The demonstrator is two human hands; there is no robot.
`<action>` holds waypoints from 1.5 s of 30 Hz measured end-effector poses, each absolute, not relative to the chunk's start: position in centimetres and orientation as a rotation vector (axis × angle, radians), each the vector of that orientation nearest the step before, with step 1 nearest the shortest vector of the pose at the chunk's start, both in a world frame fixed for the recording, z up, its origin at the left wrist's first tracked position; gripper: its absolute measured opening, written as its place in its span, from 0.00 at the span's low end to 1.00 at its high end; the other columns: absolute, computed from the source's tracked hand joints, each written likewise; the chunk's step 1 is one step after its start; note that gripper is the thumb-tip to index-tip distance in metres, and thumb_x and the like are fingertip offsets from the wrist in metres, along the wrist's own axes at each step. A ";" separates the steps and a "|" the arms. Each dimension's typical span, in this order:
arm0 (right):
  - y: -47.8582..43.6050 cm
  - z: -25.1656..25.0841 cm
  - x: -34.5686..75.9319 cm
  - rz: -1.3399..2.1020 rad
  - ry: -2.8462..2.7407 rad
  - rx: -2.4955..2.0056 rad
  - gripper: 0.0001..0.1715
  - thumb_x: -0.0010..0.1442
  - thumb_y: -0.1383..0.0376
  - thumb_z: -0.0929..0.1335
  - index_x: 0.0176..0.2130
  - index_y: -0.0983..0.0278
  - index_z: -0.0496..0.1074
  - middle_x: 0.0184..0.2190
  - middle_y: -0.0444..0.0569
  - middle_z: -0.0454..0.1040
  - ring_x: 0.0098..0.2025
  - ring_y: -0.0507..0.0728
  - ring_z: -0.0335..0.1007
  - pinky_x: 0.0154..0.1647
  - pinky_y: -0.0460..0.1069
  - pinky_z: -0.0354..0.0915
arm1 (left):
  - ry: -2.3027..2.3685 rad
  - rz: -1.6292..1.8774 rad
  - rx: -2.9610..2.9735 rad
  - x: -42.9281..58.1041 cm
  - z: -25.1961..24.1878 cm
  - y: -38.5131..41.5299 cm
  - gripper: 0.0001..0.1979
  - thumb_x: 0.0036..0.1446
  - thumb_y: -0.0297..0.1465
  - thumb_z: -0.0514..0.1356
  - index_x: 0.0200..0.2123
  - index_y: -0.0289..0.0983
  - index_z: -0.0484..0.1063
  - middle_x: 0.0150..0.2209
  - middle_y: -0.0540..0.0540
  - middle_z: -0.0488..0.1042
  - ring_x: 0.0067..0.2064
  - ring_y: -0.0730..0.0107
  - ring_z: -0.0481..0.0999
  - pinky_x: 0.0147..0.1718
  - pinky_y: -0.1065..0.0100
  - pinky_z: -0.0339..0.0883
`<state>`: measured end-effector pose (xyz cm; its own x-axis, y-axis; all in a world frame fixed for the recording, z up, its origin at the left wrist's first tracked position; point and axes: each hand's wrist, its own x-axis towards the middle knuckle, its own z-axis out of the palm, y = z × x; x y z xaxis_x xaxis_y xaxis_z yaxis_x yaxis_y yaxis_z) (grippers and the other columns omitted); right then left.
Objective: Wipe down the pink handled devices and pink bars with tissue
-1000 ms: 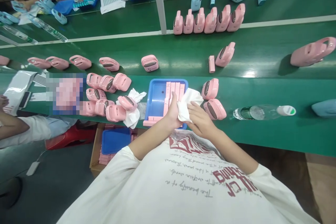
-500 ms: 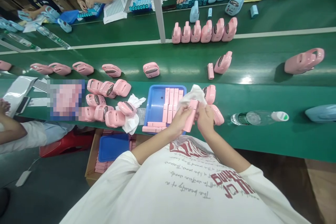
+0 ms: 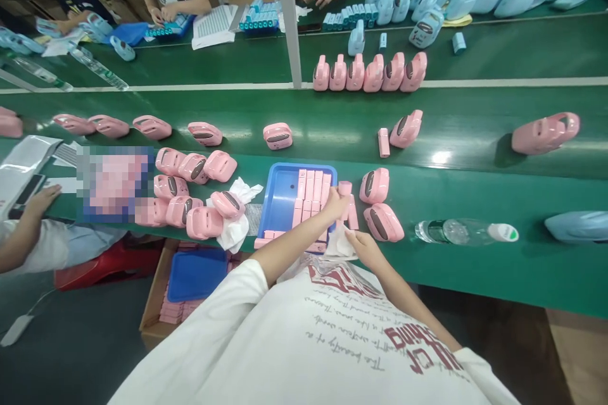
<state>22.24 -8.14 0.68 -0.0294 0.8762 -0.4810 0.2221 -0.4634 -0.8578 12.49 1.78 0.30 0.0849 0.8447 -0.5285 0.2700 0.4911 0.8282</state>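
My left hand (image 3: 335,204) pinches a small pink block (image 3: 346,192) and holds it upright just right of the blue tray (image 3: 281,199), which has rows of like pink blocks (image 3: 311,193) in it. Another pink block (image 3: 353,214) lies on the table beside it. My right hand (image 3: 363,245) is lower, at the table's near edge, closed on a crumpled white cloth (image 3: 338,243). Two pink devices (image 3: 380,205) lie just right of both hands.
A cluster of pink devices (image 3: 194,190) and a white cloth (image 3: 235,221) lie left of the tray. A water bottle (image 3: 463,231) lies to the right. More pink devices (image 3: 370,73) ride the green belt (image 3: 475,120). Other people work across and at left. A box with a blue tray (image 3: 197,275) sits below.
My hands have parted. The left has carried the pink block up beside the tray, and the right has drawn the cloth down to the table edge. The camera has tilted upward.
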 end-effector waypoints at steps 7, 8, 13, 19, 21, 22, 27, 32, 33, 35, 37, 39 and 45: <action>-9.2 0.0 24.8 1.506 -1.068 -1.743 0.38 0.43 0.33 0.64 0.20 0.65 0.64 0.17 0.45 0.63 0.22 0.51 0.55 0.23 0.48 0.54 | 1.475 0.402 1.228 14.8 -2.7 4.2 0.29 0.49 0.29 0.63 0.55 0.28 0.61 0.57 0.24 0.64 0.59 0.45 0.66 0.56 0.57 0.58; -9.4 0.0 25.1 1.517 -1.003 -1.735 0.37 0.44 0.34 0.65 0.21 0.65 0.65 0.17 0.45 0.65 0.22 0.52 0.57 0.24 0.48 0.56 | 1.482 0.401 1.254 14.5 -2.6 4.9 0.29 0.49 0.30 0.64 0.54 0.29 0.63 0.55 0.26 0.68 0.57 0.45 0.68 0.55 0.57 0.60; -10.6 -0.5 26.7 1.633 -0.459 -1.576 0.26 0.41 0.48 0.75 0.34 0.64 0.76 0.30 0.50 0.78 0.33 0.60 0.73 0.32 0.51 0.69 | 1.736 0.553 1.336 8.6 -0.8 11.7 0.20 0.57 0.29 0.57 0.53 0.33 0.64 0.52 0.35 0.70 0.54 0.59 0.70 0.54 0.64 0.61; -10.5 -0.1 28.0 1.556 -0.173 -1.562 0.26 0.36 0.55 0.79 0.35 0.63 0.75 0.38 0.51 0.79 0.39 0.62 0.76 0.33 0.50 0.74 | 2.207 0.733 1.269 -1.7 1.1 20.2 0.33 0.56 0.20 0.51 0.64 0.28 0.44 0.65 0.28 0.49 0.66 0.54 0.51 0.61 0.59 0.48; -9.9 0.3 28.2 1.521 -0.141 -1.546 0.26 0.37 0.55 0.78 0.36 0.62 0.75 0.41 0.52 0.79 0.42 0.63 0.76 0.34 0.50 0.74 | 2.172 0.698 1.303 -3.8 1.1 21.7 0.30 0.54 0.19 0.54 0.61 0.32 0.54 0.63 0.33 0.57 0.62 0.56 0.59 0.57 0.62 0.54; -9.5 0.5 28.2 1.514 -0.127 -1.529 0.26 0.37 0.55 0.78 0.37 0.62 0.75 0.42 0.53 0.78 0.44 0.64 0.75 0.35 0.51 0.75 | 2.137 0.676 1.323 -4.4 1.1 22.2 0.26 0.54 0.20 0.54 0.57 0.33 0.59 0.59 0.35 0.63 0.59 0.58 0.64 0.55 0.64 0.57; -7.7 1.0 28.4 1.472 -0.075 -1.437 0.32 0.42 0.53 0.76 0.45 0.61 0.73 0.45 0.54 0.77 0.50 0.66 0.72 0.40 0.56 0.75 | 1.993 0.681 1.415 -4.9 1.5 22.8 0.02 0.52 0.26 0.60 0.30 0.36 0.68 0.37 0.43 0.74 0.45 0.61 0.71 0.46 0.66 0.61; -6.7 1.0 28.1 1.417 -0.061 -1.387 0.30 0.41 0.55 0.77 0.43 0.63 0.74 0.45 0.55 0.77 0.45 0.65 0.74 0.38 0.56 0.75 | 1.824 0.867 1.441 -3.5 3.1 20.6 0.17 0.48 0.32 0.64 0.17 0.37 0.58 0.28 0.47 0.70 0.40 0.66 0.70 0.40 0.69 0.62; -6.4 1.0 27.8 1.411 -0.064 -1.385 0.29 0.40 0.55 0.77 0.42 0.63 0.75 0.44 0.55 0.77 0.44 0.65 0.75 0.36 0.56 0.75 | 1.799 0.906 1.413 -3.4 3.5 19.7 0.17 0.50 0.33 0.62 0.17 0.37 0.58 0.26 0.48 0.68 0.37 0.67 0.69 0.37 0.69 0.62; -5.6 1.3 26.9 1.394 -0.106 -1.378 0.27 0.40 0.55 0.77 0.39 0.64 0.75 0.43 0.55 0.77 0.42 0.64 0.75 0.35 0.55 0.74 | 1.754 0.970 1.351 -3.1 4.6 17.5 0.15 0.54 0.37 0.58 0.20 0.37 0.61 0.24 0.49 0.68 0.32 0.70 0.69 0.33 0.70 0.62; -4.4 2.0 25.6 1.351 -0.201 -1.354 0.26 0.43 0.53 0.76 0.40 0.64 0.75 0.43 0.53 0.77 0.43 0.62 0.75 0.38 0.53 0.73 | 1.634 1.046 1.277 -2.7 6.0 14.9 0.14 0.54 0.41 0.57 0.25 0.36 0.66 0.26 0.48 0.71 0.31 0.71 0.70 0.32 0.70 0.63; -2.9 3.2 24.0 1.267 -0.369 -1.327 0.26 0.48 0.51 0.73 0.43 0.64 0.75 0.45 0.52 0.77 0.47 0.61 0.74 0.45 0.54 0.71 | 1.386 1.146 1.162 -1.8 7.7 12.0 0.15 0.49 0.43 0.61 0.32 0.36 0.70 0.30 0.48 0.74 0.33 0.71 0.72 0.34 0.70 0.65; 1.0 8.6 19.5 0.713 -1.270 -1.268 0.24 0.65 0.55 0.60 0.50 0.66 0.72 0.46 0.57 0.76 0.52 0.63 0.71 0.53 0.59 0.66 | 0.980 1.212 0.998 2.8 12.9 5.1 0.15 0.46 0.43 0.65 0.33 0.38 0.74 0.36 0.49 0.77 0.40 0.68 0.74 0.40 0.70 0.67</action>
